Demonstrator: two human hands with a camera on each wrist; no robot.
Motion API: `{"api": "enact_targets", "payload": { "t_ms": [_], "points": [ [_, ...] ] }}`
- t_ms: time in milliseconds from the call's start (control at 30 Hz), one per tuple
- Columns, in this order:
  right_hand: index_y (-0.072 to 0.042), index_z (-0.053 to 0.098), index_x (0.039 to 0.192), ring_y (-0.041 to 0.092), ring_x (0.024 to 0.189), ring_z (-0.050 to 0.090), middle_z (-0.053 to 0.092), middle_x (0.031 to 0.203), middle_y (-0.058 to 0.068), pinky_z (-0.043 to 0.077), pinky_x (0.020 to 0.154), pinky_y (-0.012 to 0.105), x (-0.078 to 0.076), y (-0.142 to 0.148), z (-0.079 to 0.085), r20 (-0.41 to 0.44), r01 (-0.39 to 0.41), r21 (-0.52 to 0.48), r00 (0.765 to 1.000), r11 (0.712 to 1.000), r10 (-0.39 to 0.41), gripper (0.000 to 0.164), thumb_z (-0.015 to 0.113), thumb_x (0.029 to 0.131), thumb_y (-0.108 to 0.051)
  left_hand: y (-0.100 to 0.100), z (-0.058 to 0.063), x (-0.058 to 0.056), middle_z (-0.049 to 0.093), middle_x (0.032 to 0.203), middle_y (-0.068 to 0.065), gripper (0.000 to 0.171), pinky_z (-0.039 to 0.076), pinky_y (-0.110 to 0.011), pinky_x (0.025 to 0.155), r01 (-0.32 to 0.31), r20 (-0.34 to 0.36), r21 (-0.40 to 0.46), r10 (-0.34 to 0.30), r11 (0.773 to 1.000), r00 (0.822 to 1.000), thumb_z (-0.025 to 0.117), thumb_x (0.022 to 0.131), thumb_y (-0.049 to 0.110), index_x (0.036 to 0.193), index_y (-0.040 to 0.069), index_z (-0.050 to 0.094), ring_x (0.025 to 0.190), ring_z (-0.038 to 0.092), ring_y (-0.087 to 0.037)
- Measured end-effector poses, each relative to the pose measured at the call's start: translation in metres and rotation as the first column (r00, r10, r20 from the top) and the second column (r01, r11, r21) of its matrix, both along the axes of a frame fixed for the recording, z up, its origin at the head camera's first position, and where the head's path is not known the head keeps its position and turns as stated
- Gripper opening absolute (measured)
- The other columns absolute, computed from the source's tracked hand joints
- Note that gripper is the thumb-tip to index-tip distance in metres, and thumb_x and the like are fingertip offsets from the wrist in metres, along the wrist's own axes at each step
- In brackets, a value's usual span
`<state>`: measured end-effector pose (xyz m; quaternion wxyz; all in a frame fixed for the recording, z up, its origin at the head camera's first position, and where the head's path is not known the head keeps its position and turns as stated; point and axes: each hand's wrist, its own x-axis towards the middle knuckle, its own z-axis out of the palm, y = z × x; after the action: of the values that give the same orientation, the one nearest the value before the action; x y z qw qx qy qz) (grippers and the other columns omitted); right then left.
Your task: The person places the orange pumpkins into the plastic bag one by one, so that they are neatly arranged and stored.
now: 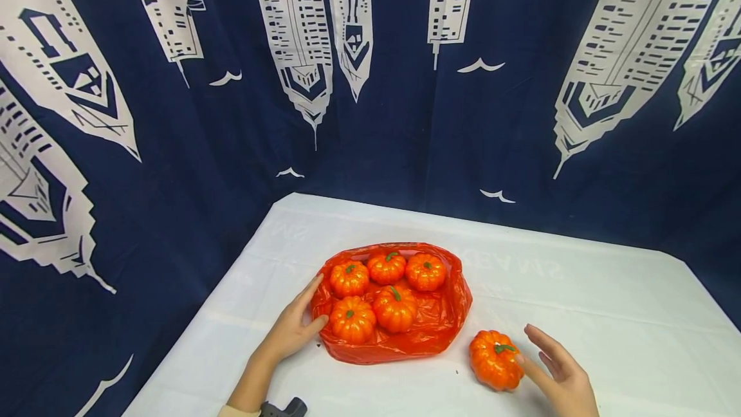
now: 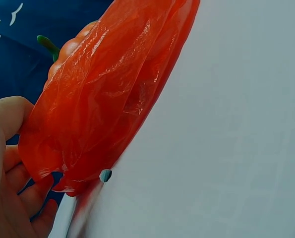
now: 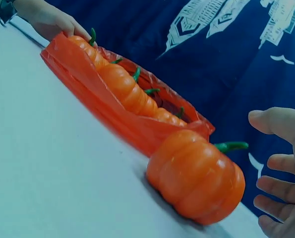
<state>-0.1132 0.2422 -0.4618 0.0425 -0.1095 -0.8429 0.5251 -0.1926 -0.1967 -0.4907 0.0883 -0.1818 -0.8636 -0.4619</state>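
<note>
A red plastic bag lies wide open on the table, its rim rolled outward. Inside sit several small orange pumpkins with green stems. My left hand rests against the bag's left side, thumb spread from the fingers; the left wrist view shows the fingertips partly behind the plastic. One loose pumpkin sits on the table to the right of the bag. Beside it my right hand hovers with fingers spread and nothing held. A gap shows between that hand and the pumpkin in the right wrist view.
A white cloth covers the table. Behind it and to the left hangs a dark blue curtain printed with white upside-down buildings and birds. A dark device is on the left wrist.
</note>
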Motion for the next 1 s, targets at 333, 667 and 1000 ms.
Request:
{"api": "enact_targets", "payload": {
  "t_ms": [333,667,1000],
  "points": [
    [-0.004,0.028,0.152,0.041,0.139,0.031,0.031,0.153,0.024,0.031,0.109,0.053,-0.003,0.0,-0.007,0.189,-0.12,-0.086,0.973,0.989,0.134,0.083,0.067,0.09,-0.045,0.0,0.0,-0.001,0.033,0.155,-0.013,0.075,0.025,-0.052,0.113,0.003,0.01,0.003,-0.003,1.0,1.0,0.066,0.086,0.008,0.153,0.01,0.032,0.141,0.031,-0.033],
    [-0.005,0.029,0.152,0.04,0.137,0.035,0.034,0.152,0.024,0.045,0.089,0.014,-0.005,-0.003,-0.016,0.203,-0.144,-0.131,0.964,0.981,0.169,0.083,0.074,0.087,-0.032,0.0,0.001,0.001,0.032,0.155,-0.014,0.076,0.025,-0.052,0.113,-0.004,0.024,0.001,0.004,1.0,1.0,0.066,0.086,0.008,0.153,0.01,0.032,0.141,0.031,-0.033],
    [-0.007,0.032,0.151,0.033,0.135,0.039,0.038,0.151,0.021,0.039,0.088,0.008,-0.005,-0.003,-0.018,0.192,-0.153,-0.078,0.967,0.985,0.166,0.087,0.078,0.083,-0.032,0.0,0.002,0.0,0.033,0.155,-0.014,0.076,0.025,-0.052,0.113,-0.002,0.02,0.003,0.002,1.0,1.0,0.066,0.085,0.007,0.153,0.009,0.032,0.141,0.032,-0.034]
  ]
}}
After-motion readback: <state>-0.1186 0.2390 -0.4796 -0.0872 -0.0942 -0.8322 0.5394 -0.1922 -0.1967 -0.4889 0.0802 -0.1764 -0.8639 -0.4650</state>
